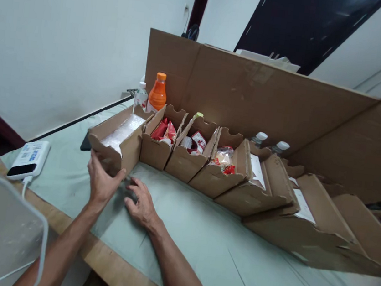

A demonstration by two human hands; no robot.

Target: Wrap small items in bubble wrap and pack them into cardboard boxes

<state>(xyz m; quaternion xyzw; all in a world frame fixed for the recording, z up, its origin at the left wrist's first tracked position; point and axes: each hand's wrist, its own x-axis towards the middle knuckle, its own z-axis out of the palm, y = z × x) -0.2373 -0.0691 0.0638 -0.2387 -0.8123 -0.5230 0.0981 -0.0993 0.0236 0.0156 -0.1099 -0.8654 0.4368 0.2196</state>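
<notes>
A row of open cardboard boxes runs across the table. My left hand [100, 182] is open, its fingers and thumb spread against the front of the leftmost box [126, 150], which holds clear plastic packets. My right hand [139, 203] lies flat and open on the pale green table cover [200, 236], just in front of that box. The neighbouring boxes [188, 163] hold red snack packets and wrapped items.
A tall cardboard sheet [251, 95] stands behind the row. An orange bottle [157, 93] and a small clear bottle [141, 95] stand at the back left. A white power bank [29, 159] with a cable lies at the left. Two white bottle caps [271, 141] show behind the boxes.
</notes>
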